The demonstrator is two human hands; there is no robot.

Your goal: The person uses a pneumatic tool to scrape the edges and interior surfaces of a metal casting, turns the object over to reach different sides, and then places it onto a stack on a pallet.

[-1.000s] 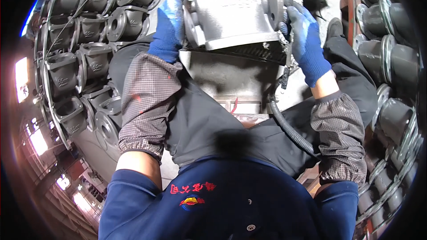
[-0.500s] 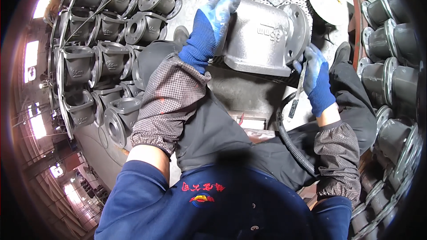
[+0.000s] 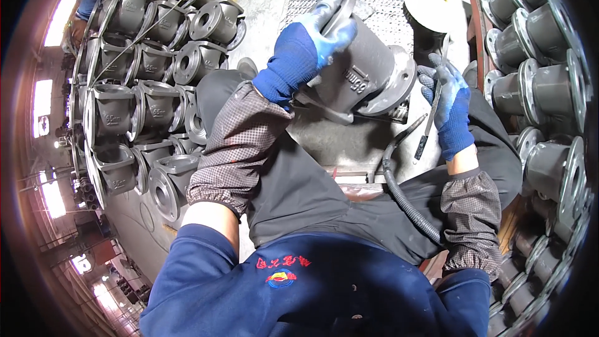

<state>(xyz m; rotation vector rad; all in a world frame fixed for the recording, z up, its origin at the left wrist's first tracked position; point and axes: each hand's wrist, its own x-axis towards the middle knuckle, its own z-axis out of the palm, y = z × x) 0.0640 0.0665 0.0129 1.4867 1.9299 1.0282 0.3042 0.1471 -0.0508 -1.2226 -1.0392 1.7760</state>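
Left hand (image 3: pixel 307 42): gloved, clamped round one flange (image 3: pixel 347 6) of the grey casting (image 3: pixel 365 59).
Right hand (image 3: pixel 452 97): gloved fingers curled round a thin flat bar (image 3: pixel 428 126), clear of the casting.
Grey casting: tilted above the low grey support (image 3: pixel 331 142); contact hidden from where I stand.
Progress: judged mid-handling; apart from left stack (image 3: pixel 114 112) and right stack (image 3: pixel 504 95); completed work unconfirmed.

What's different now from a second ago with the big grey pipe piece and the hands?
The grey pipe piece has turned, its right end swinging toward the person. The right hand has moved away from it, to the right. Nothing was let go: the left hand still grips its left end, and the right still holds the thin metal tool.
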